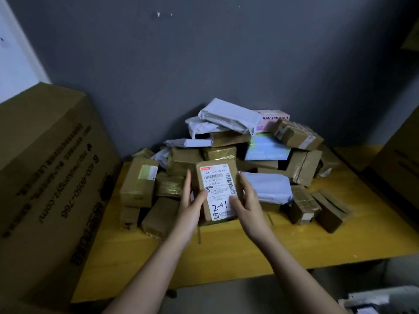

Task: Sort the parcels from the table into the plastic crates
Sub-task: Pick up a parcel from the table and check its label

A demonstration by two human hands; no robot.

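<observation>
A small brown cardboard parcel [216, 177] with a white shipping label marked "2-41" is held up in front of the pile. My left hand [189, 203] grips its left edge, thumb on the label. My right hand [246, 200] grips its right edge, thumb on the label's lower right. Behind it a heap of parcels [229, 152] lies on the yellow table [238, 250]: taped brown boxes, grey-white poly mailers, a pink box and a light blue box. No plastic crate is plainly in view.
A large printed cardboard carton [45, 177] stands at the left, against the table edge. Another big carton [399, 159] is at the right. A grey wall closes the back. White items [381, 300] lie low at the bottom right.
</observation>
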